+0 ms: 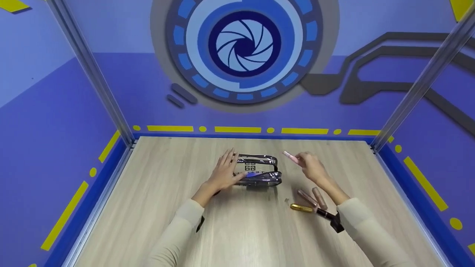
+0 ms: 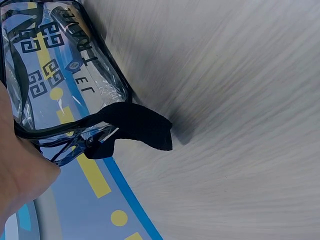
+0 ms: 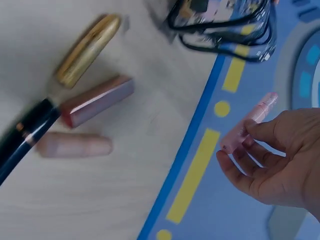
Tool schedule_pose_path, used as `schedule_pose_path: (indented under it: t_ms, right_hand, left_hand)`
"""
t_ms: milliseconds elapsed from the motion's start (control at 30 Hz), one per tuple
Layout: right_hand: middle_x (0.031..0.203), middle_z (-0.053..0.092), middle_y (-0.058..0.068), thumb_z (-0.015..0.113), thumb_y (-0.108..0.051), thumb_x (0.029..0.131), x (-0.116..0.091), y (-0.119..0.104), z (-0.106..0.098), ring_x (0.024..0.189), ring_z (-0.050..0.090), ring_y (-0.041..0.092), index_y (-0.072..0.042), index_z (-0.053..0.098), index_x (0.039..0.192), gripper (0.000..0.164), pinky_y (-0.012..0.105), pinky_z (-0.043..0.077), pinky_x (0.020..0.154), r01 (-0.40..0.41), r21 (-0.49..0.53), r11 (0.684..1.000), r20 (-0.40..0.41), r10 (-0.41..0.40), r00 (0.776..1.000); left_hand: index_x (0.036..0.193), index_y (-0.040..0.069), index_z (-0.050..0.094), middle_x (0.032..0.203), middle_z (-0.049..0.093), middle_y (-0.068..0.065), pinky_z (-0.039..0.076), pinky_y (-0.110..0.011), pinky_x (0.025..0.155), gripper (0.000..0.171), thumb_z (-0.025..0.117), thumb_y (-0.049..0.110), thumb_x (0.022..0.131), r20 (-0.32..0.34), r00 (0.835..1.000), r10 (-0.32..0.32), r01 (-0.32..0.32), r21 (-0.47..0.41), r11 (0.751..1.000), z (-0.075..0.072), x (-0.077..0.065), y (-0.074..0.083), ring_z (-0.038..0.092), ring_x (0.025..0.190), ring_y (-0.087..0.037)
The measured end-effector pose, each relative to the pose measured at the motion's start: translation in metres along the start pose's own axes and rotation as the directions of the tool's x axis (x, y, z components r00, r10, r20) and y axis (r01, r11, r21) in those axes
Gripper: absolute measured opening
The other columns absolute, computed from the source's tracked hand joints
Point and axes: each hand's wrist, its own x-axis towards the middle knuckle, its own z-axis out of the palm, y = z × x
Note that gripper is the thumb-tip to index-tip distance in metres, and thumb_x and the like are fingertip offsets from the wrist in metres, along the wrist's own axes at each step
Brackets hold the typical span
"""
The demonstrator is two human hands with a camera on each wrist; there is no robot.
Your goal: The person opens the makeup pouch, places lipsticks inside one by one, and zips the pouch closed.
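Note:
A clear cosmetic pouch [image 1: 259, 180] with black trim and dark lettering stands on the table, its top gaping. A dark tube [image 2: 67, 21] shows through its plastic. On the pouch's left end rests my left hand [image 1: 223, 171], fingers straight towards the back edge and thumb along the front. In the left wrist view a black fabric tab [image 2: 142, 125] sticks out from the pouch. My right hand [image 1: 311, 167], just right of the pouch and apart from it, pinches a slim pink lip gloss tube [image 3: 257, 114] between thumb and fingers, one end pointing up.
Right of the pouch, near the right forearm, lie a gold bullet-shaped tube [image 1: 301, 208], a reddish-brown tube [image 1: 307, 198], a pinkish-beige tube [image 1: 319, 198] and a black tube [image 1: 325, 214]. A blue printed wall [image 1: 237, 120] bounds the wooden table [image 1: 178, 155] at the back.

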Motion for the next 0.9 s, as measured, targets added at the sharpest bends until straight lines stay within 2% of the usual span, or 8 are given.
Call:
schedule_pose_path:
  t_ms: [133,233,300,400,500,567,767,900]
  right_hand:
    - [0.094,0.069,0.026,0.061,0.019,0.086,0.011,-0.024,0.017,0.087,0.069,0.043,0.011,0.07,0.103,0.02,0.055,0.059,0.081,0.165,0.049,0.985,-0.05,-0.162,0.985]
    - [0.087,0.069,0.024,0.065,0.017,0.085,0.015,-0.039,0.031,0.08,0.068,0.04,0.012,0.071,0.096,0.014,0.05,0.06,0.077,0.284,0.044,0.958,-0.079,-0.28,0.957]
    - [0.084,0.068,0.021,0.068,0.015,0.085,0.017,-0.047,0.039,0.077,0.068,0.037,0.011,0.073,0.094,0.011,0.047,0.061,0.074,0.329,0.016,0.944,-0.079,-0.327,0.942]
    - [0.083,0.068,0.016,0.072,0.012,0.084,0.02,-0.059,0.048,0.077,0.068,0.032,0.004,0.076,0.092,0.012,0.044,0.06,0.07,0.349,-0.076,0.934,-0.058,-0.353,0.934]
    - [0.086,0.069,0.011,0.075,0.006,0.084,0.021,-0.067,0.054,0.081,0.069,0.03,-0.002,0.079,0.09,0.011,0.044,0.06,0.071,0.337,-0.151,0.929,-0.015,-0.343,0.939]
    - [0.087,0.073,0.009,0.077,0.001,0.085,0.022,-0.072,0.057,0.083,0.071,0.029,-0.005,0.081,0.088,0.008,0.043,0.061,0.073,0.328,-0.162,0.931,0.02,-0.329,0.944]
    - [0.089,0.079,0.011,0.077,0.001,0.085,0.027,-0.079,0.066,0.083,0.076,0.027,-0.003,0.082,0.089,0.007,0.041,0.063,0.074,0.307,-0.09,0.947,0.112,-0.296,0.948]
    - [0.089,0.078,0.017,0.073,0.009,0.085,0.03,-0.075,0.067,0.082,0.076,0.03,0.004,0.079,0.091,0.01,0.041,0.063,0.073,0.313,0.007,0.95,0.099,-0.312,0.945]
  left_hand:
    - [0.163,0.001,0.012,0.172,0.005,-0.022,0.009,-0.057,0.129,0.089,0.048,0.056,0.103,-0.004,1.0,-0.002,0.002,0.005,1.0,0.0,0.001,-0.001,0.005,0.16,-0.04]
    - [0.163,0.0,0.013,0.172,0.006,-0.022,0.011,-0.058,0.129,0.089,0.049,0.055,0.102,-0.011,1.0,0.003,-0.003,0.001,1.0,0.001,0.001,-0.001,0.006,0.16,-0.041]
    - [0.163,-0.001,0.015,0.171,0.007,-0.022,0.012,-0.059,0.128,0.089,0.051,0.054,0.102,-0.019,1.0,0.008,-0.009,-0.004,1.0,0.002,0.0,-0.001,0.008,0.159,-0.042]
    - [0.162,-0.002,0.017,0.171,0.009,-0.023,0.013,-0.059,0.128,0.088,0.052,0.053,0.102,-0.033,0.999,0.011,-0.011,-0.004,1.0,0.002,0.0,-0.001,0.009,0.159,-0.042]
    - [0.163,0.0,0.015,0.172,0.007,-0.022,0.012,-0.058,0.129,0.089,0.05,0.055,0.102,-0.024,1.0,0.004,-0.004,0.011,1.0,0.002,0.0,-0.001,0.006,0.16,-0.039]
    - [0.163,0.0,0.015,0.172,0.008,-0.022,0.013,-0.058,0.129,0.089,0.05,0.055,0.102,-0.023,1.0,0.006,-0.006,0.01,1.0,0.003,0.001,-0.001,0.006,0.16,-0.039]
    - [0.163,0.001,0.015,0.171,0.009,-0.022,0.013,-0.057,0.129,0.088,0.05,0.056,0.102,-0.02,1.0,0.01,-0.01,0.008,1.0,0.001,0.001,-0.001,0.008,0.16,-0.04]
    - [0.163,0.002,0.016,0.172,0.009,-0.021,0.012,-0.056,0.129,0.088,0.049,0.056,0.102,-0.018,1.0,0.0,0.0,0.006,1.0,-0.002,0.0,-0.001,0.008,0.16,-0.039]
